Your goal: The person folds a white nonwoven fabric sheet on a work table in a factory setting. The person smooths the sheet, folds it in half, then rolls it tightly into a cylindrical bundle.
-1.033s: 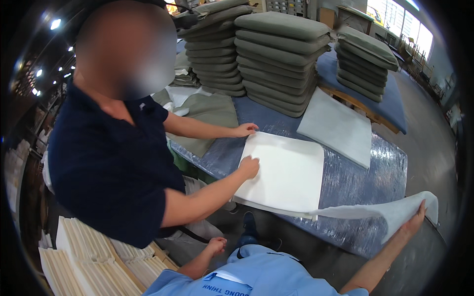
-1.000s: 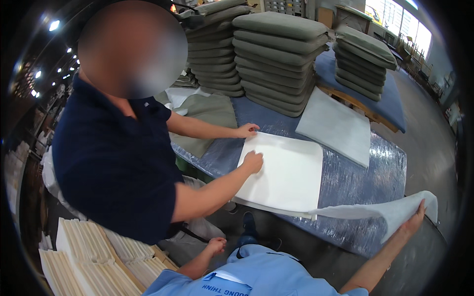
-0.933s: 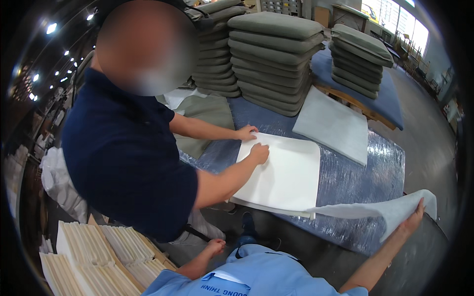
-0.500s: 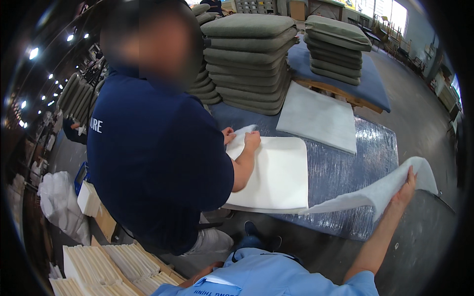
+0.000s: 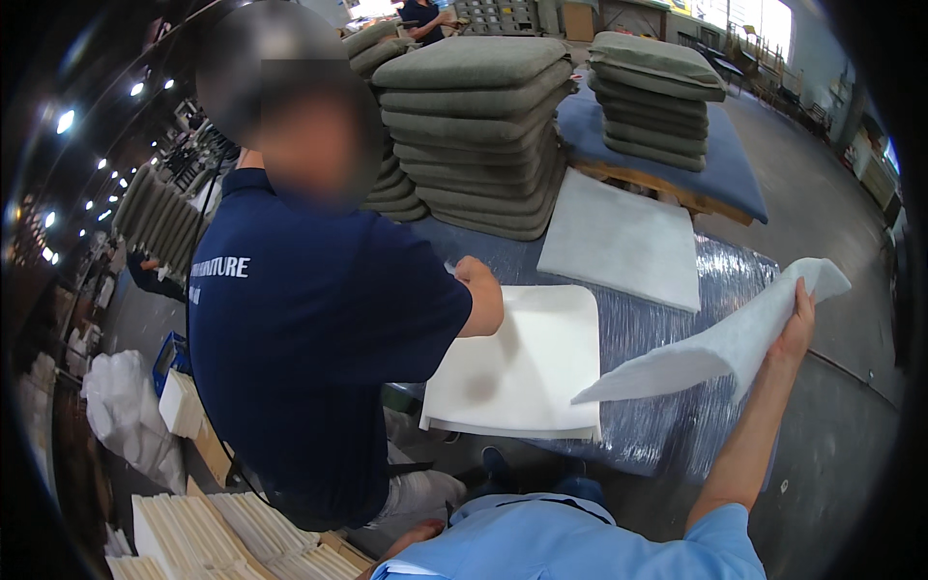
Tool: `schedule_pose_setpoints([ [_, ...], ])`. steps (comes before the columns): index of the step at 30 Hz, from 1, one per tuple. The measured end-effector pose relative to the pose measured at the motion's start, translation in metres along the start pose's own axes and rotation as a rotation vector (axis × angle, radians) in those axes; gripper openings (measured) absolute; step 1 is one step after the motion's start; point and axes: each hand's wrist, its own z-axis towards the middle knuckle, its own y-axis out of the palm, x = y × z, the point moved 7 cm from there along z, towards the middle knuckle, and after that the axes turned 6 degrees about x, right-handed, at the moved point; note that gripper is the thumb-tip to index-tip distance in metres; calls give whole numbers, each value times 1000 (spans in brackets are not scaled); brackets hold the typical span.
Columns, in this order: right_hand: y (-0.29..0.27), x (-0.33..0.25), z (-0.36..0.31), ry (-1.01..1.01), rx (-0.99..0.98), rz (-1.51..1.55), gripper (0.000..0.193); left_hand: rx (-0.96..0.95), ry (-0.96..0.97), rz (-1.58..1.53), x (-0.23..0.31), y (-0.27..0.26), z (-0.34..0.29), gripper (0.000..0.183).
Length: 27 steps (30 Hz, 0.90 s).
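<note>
Lifted higher than earlier, a fluffy white padding sheet is hanging over the plastic-wrapped blue counter from the right hand, closed on its edge, the left hand being too hidden to judge.

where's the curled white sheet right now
In the head view, the sheet is right of centre, held in the wearer's right hand, its tip over the right edge of the white pad.
</note>
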Motion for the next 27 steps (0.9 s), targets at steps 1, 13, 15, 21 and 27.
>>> schedule_pose_setpoints([
  [1,1,3,11,15,-3,0,42,-3,37,2,5,5,-1,44],
  [13,29,11,124,155,-166,-7,51,126,-281,-342,52,149,-30,34],
  [15,13,14,141,215,-138,35,50,130,-255,-315,57,166,-35,33],
  [21,-90,59,169,167,48,-155,49,190,-238,-296,67,164,-53,29],
  [27,-266,169,136,385,173,-547,46,428,-229,-637,84,134,-63,26],
])
